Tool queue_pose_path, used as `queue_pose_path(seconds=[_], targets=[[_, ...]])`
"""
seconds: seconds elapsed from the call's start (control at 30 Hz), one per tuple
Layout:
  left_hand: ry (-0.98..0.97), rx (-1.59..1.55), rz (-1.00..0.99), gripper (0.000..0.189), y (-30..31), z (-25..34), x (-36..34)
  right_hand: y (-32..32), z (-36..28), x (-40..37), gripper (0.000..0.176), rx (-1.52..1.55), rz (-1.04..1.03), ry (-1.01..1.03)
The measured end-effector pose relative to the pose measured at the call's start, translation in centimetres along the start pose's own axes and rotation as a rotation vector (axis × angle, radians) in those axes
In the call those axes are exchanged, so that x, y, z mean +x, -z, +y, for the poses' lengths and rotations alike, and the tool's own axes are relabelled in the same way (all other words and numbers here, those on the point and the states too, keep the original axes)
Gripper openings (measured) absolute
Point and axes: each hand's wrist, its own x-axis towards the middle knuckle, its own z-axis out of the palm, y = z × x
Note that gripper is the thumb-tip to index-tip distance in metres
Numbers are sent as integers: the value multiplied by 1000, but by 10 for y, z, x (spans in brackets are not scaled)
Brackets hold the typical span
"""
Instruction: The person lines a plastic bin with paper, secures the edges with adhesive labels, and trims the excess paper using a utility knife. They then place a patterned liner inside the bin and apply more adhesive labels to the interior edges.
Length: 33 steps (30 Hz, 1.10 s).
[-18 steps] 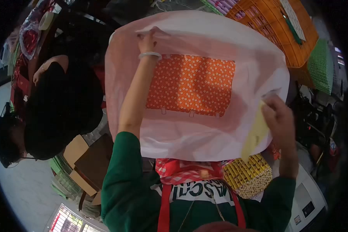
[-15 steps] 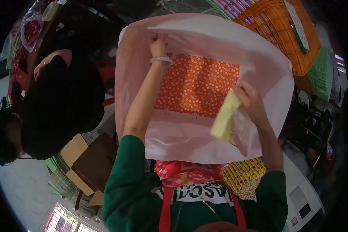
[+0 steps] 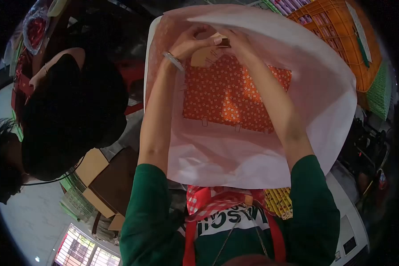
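A large pinkish-white sheet (image 3: 226,164) spreads in front of me, and inside it lies an orange panel with small white flowers (image 3: 226,99). Both my hands meet near the panel's far edge. My left hand (image 3: 193,44) has its fingers closed around a small tan and dark item (image 3: 223,42). My right hand (image 3: 236,43) grips the same item from the other side, fingers bent and partly hidden. Below my left hand a pale tan patch (image 3: 201,57) shows over the panel's corner. Small clip-like outlines run along the panel's near edge.
At the left a person in black (image 3: 71,106) bends beside a table. An open cardboard box (image 3: 113,179) stands at the lower left. An orange crate (image 3: 341,31) with patterned rolls is at the upper right. Yellow patterned rolls (image 3: 279,203) lie near my waist.
My right hand has moved from the panel's right side to the far edge, beside my left hand. The pale yellow piece it held is no longer visible as before. The view has shifted slightly.
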Motion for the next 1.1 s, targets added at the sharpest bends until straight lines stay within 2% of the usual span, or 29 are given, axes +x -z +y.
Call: queue_pose_path(seconds=[0.1, 0.23, 0.3, 0.33, 0.4, 0.53, 0.6, 0.73, 0.8, 0.83, 0.93, 1.0, 1.1], targets=[[74, -46, -130, 57, 4, 5, -2, 0, 6, 5, 31, 84, -10, -10], [194, 92, -72, 49, 12, -6, 11, 11, 17, 8, 30, 94, -67, 108], [206, 149, 13, 42, 13, -4, 15, 16, 32, 15, 27, -23, -41, 349], [206, 152, 7, 42, 11, -1, 15, 18, 37, 17, 27, -19, -36, 349], [149, 186, 81, 41, 8, 5, 15, 15, 41, 15, 24, -350, 136, 583], [201, 167, 7, 39, 16, 5, 18, 6, 38, 3, 24, -449, 263, 586], [205, 41, -28, 38, 18, 2, 20, 0, 38, -1, 26, -523, 320, 587], [193, -10, 16, 31, 14, 9, 15, -11, 41, -5, 24, -522, 413, 619], [198, -64, -7, 31, 12, 12, 13, -14, 46, -3, 23, -536, 534, 782], [197, -63, -9, 31, 13, 13, 12, -15, 47, -3, 23, -535, 536, 782], [150, -23, -73, 31, 13, 11, 12, -15, 48, -3, 22, -590, 551, 768], [-42, 30, -117, 31, 12, 5, 12, -15, 47, -5, 20, -663, 568, 774], [-1, -5, -81, 30, 10, -2, 13, -16, 45, -10, 16, -725, 589, 860]])
